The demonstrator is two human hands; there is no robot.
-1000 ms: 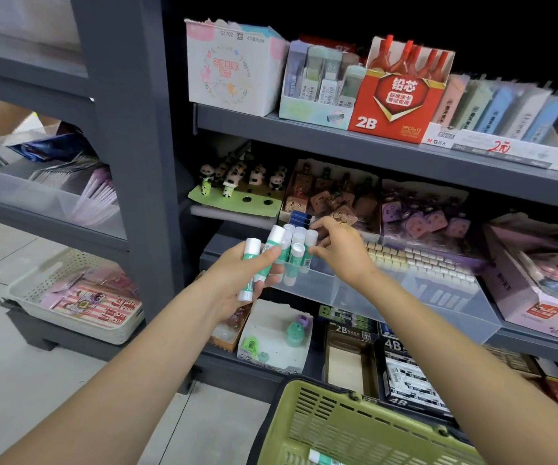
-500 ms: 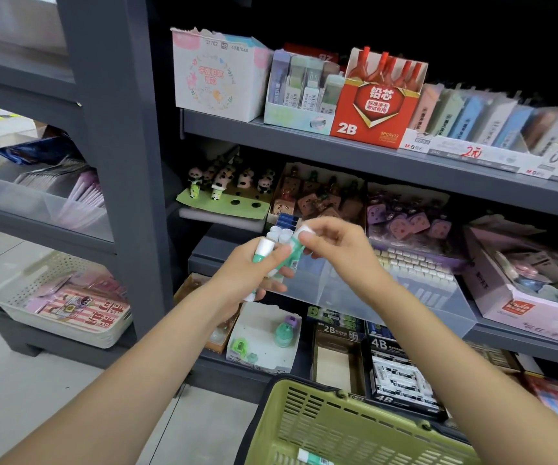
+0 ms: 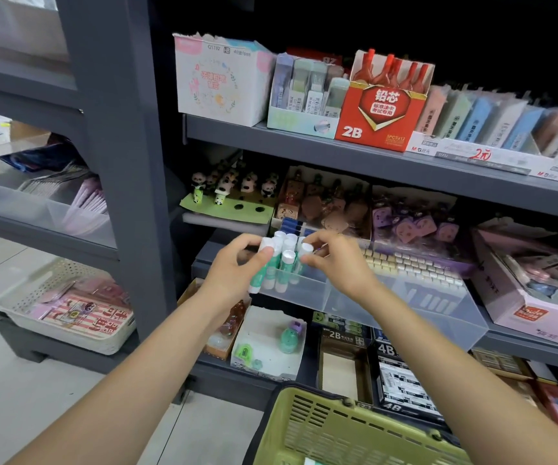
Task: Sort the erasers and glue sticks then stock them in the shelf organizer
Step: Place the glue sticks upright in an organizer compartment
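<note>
Head view: glue sticks (image 3: 279, 263) are being stood in the clear shelf organizer (image 3: 405, 307), gripped by left hand (image 3: 237, 266) and pinched by right hand (image 3: 333, 260); more stock apparently remains in the green basket (image 3: 354, 431).

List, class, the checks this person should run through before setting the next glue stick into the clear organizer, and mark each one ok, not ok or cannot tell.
1. Left hand grips the spare glue sticks: ok.
2. Right hand pinches the cap of one glue stick: ok.
3. Clear organizer sits on the shelf, its compartment open on top: ok.
4. Sticks already in the compartment stand upright, caps up: ok.
5. Room left in that compartment for more sticks: cannot tell, the hands hide it.
6. Green basket below holds more stock: cannot tell, only a scrap shows at the frame edge.
</note>
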